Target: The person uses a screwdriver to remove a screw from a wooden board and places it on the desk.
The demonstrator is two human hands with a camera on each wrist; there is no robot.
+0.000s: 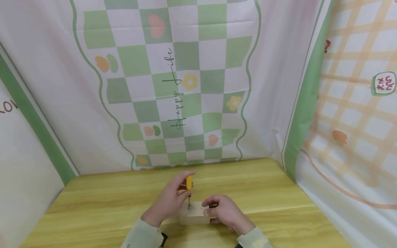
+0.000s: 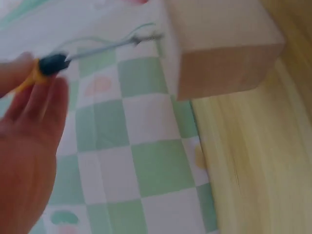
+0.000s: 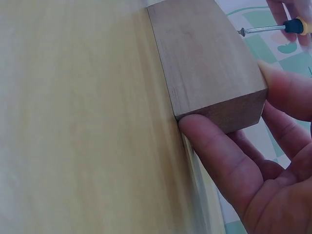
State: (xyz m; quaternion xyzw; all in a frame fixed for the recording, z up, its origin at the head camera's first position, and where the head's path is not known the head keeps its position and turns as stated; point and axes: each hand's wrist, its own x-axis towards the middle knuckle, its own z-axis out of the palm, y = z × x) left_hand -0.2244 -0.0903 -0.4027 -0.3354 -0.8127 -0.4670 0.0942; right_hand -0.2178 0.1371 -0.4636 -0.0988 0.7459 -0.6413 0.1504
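Sleeves of pale cloth point(image 1: 141, 232) show at the lower edge of the head view, and just past them both hands meet over a pale, square-edged wooden block point(image 1: 195, 219). It appears to rest on the table, its long axis running left to right across the person's front. The right hand point(image 1: 224, 212) grips its right end, digits bent and spaced about the block's width. The left hand point(image 1: 167, 201) is raised over the block's left part, thumb and fingers curled round a yellow-handled, steel-shafted screwdriver point(image 1: 189, 182) with a dark collar.

What matters most is how the shaft meets the block: it stands close to upright, roughly square to the top face and nearer the left end than the right. At its tip is what looks like a small metal screw point(image 3: 241, 32), at that face; how deep it sits cannot be told. The left hand is thus the nearer to this spot, with the right hand off to its side, apart from the shaft.

Farther out, the yellow wood-grain table point(image 1: 102, 203) reaches back to a white curtain with green checks point(image 1: 212, 26)
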